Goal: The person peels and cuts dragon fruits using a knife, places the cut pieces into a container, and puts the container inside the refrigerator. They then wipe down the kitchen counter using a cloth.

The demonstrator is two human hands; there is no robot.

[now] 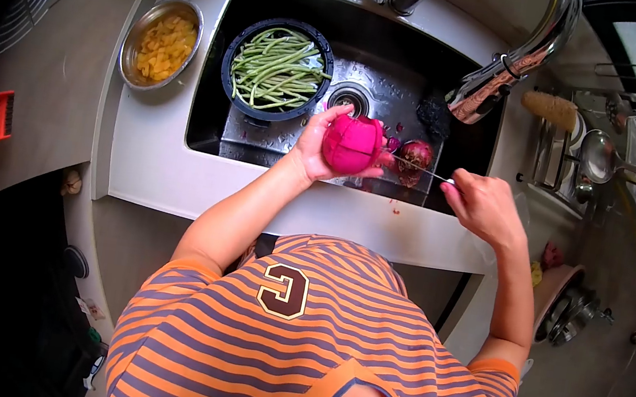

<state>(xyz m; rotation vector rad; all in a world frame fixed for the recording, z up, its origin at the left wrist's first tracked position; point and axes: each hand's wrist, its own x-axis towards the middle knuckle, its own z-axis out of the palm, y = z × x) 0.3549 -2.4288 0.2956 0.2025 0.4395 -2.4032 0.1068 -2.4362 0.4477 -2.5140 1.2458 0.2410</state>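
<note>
My left hand (316, 143) is closed around a round, bright magenta vegetable (352, 146) with dark lines across its surface; I cannot tell its exact kind. It is held over the front of the sink. From the right, my right hand (482, 208) grips a small knife (427, 171), its thin blade pointing left toward the vegetable. Most of the knife's handle is hidden by my fingers. Below the blade, a second round, purple-red vegetable (416, 155) with brown patches lies in the sink. A black colander (228, 82) of green beans (277, 69) stands at the sink's left.
A metal bowl (126, 70) of yellow-orange chunks rests on the left counter. The chrome faucet (507, 67) arches over the sink's right side. A dark scouring pad (432, 115) sits near the back right. Utensils, including a ladle (599, 155), crowd the right side.
</note>
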